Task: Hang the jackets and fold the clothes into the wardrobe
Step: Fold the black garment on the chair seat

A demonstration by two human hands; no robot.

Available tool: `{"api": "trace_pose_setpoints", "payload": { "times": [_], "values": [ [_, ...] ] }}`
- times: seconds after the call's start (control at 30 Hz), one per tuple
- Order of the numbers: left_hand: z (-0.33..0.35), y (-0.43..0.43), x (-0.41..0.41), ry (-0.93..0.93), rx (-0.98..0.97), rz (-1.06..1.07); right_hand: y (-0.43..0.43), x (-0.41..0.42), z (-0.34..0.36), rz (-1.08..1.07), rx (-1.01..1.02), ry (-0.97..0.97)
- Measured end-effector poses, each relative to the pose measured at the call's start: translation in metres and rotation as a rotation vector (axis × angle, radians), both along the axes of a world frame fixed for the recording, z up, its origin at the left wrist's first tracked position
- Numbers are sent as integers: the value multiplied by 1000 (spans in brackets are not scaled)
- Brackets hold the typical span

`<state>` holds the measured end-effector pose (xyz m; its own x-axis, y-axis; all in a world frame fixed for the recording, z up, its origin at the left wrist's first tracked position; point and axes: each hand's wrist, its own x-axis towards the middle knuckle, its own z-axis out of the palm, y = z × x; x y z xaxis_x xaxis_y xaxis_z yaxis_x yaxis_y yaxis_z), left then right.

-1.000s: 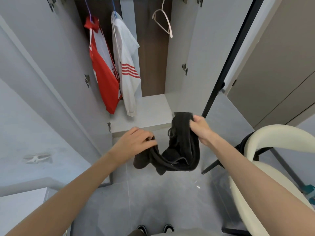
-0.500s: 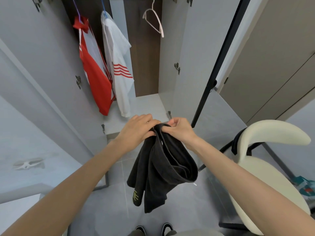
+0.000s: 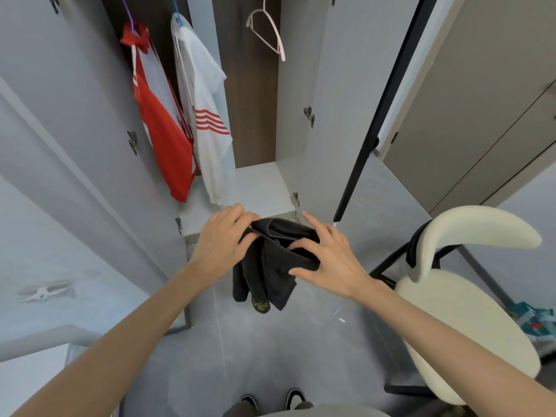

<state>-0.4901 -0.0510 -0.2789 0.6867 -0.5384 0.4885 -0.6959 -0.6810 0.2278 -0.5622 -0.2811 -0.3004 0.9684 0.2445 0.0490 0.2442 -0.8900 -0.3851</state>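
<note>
Two hands on black garment (image 3: 270, 275), both yours. Left hand (image 3: 222, 239) grips its upper left edge, fingers curled over cloth. Right hand (image 3: 328, 260) pinches folded right side between thumb and fingers, index finger pointing straight out. Garment bunched between hands, lower part hanging free above floor, just in front of open wardrobe (image 3: 261, 188) shelf. Inside wardrobe you have red jacket (image 3: 168, 139) and white jacket (image 3: 207, 115) hung side by side, pink hanger (image 3: 270, 31) apart to right. Cream chair (image 3: 469, 320) beside your right arm.
</note>
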Motion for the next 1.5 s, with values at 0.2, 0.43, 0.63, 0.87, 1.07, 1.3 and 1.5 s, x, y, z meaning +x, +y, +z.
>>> {"api": "trace_pose_setpoints", "payload": {
  "times": [0.2,0.43,0.63,0.87,1.07,1.3,1.5],
  "values": [
    [5,2,-1,16,-103,54,7,12,-3,-68,-106,-32],
    [-11,33,7,84,94,200,5,45,23,-54,-475,17],
    [-33,46,17,391,235,289,29,49,37,-35,-394,61],
    [-62,18,-7,515,255,43,31,26,36,29,-179,161],
    [-78,-26,-3,689,392,-102,-14,-13,25,-164,-219,288],
    [-61,-101,-6,945,182,-356,-90,-97,9,-475,-44,438],
    [-49,-183,-18,1121,16,-438,-133,-151,17,-793,179,280]
  ]
}}
